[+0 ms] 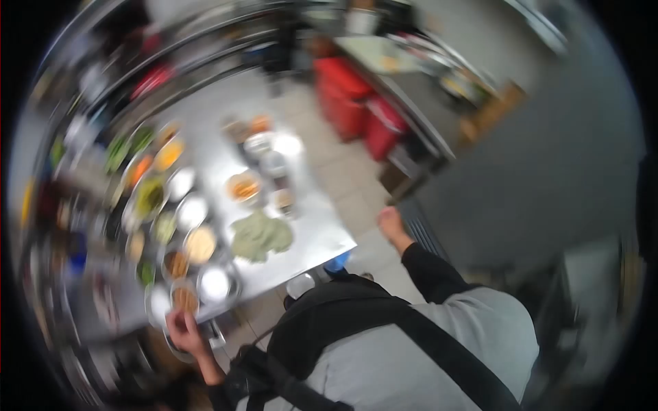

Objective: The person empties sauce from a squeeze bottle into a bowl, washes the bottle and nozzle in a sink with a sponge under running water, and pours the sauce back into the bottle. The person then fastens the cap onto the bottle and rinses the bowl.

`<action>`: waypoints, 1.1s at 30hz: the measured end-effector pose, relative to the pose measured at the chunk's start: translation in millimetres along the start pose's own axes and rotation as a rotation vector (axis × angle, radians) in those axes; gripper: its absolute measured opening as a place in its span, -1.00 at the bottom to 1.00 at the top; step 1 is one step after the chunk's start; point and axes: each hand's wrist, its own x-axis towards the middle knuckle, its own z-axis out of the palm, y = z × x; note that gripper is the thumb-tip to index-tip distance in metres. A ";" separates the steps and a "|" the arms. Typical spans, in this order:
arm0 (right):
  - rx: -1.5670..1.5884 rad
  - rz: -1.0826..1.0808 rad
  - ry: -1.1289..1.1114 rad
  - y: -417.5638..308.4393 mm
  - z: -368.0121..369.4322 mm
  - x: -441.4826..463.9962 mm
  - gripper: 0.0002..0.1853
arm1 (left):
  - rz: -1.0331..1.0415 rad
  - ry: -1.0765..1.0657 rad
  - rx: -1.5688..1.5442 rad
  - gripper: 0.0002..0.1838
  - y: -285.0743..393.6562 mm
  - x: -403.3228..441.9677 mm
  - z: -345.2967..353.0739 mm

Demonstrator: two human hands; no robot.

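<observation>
My left hand is at the near left corner of the steel table, by a bowl of brown food. Its fingers are smeared by motion, and I cannot tell whether they grip the bowl's rim. Out to the right of the table, my right hand hangs over the floor with its fingers blurred. Close to the left hand stand a bowl of white contents and another pale bowl. A grey-green cloth lies crumpled near the table's front edge.
The steel table bears several bowls along its left side, with orange, green and cream contents. A bowl of orange pieces sits mid-table. Red containers stand under a counter at the back right. Steel shelving runs behind.
</observation>
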 end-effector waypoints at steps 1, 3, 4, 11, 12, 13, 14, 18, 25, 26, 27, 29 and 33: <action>-0.264 0.124 -0.044 -27.7 -34.9 -72.5 -0.83 | 0.078 -0.105 -0.097 -0.77 9.9 9.9 15.4; -0.321 0.395 -0.175 -15.6 -85.4 -173.7 -0.72 | 0.071 -0.334 -0.180 -0.72 8.1 27.2 37.9; -0.336 0.443 -0.197 5.5 -105.6 -216.5 -0.72 | 0.061 -0.390 -0.183 -0.72 15.8 32.0 52.4; -0.515 0.721 -0.071 146.6 -165.6 -426.1 -0.61 | 0.236 -0.925 -0.383 -0.75 91.9 15.9 196.8; -0.290 0.846 0.063 116.3 -180.8 -438.1 -0.61 | 0.257 -0.980 -0.403 -0.75 106.1 1.9 219.4; -0.285 0.813 0.052 123.1 -179.9 -448.9 -0.63 | 0.312 -1.072 -0.359 -0.76 119.7 -18.3 246.2; -0.287 0.782 0.041 132.0 -182.0 -460.0 -0.65 | 0.365 -1.160 -0.318 -0.78 135.9 -41.6 272.6; -0.034 0.836 0.337 85.6 -235.6 -489.5 -0.74 | 0.439 -1.479 -0.371 -0.83 182.6 -170.7 376.5; 0.272 0.693 0.867 71.1 -367.6 -541.0 -0.84 | 0.482 -2.231 -0.386 -0.66 258.8 -424.6 496.9; 0.262 0.675 0.948 60.4 -388.4 -547.5 -0.83 | 0.507 -2.325 -0.404 -0.63 269.8 -459.5 508.9; 0.255 0.652 1.028 55.2 -404.5 -555.3 -0.82 | 0.534 -2.416 -0.419 -0.60 282.6 -493.4 520.6; 0.246 0.735 1.231 64.5 -414.2 -573.3 -0.81 | 0.681 -2.581 -0.354 -0.54 317.2 -559.2 541.1; 0.409 0.775 1.500 61.8 -417.0 -598.5 -0.82 | 0.976 -2.755 -0.460 -0.50 380.8 -696.0 564.2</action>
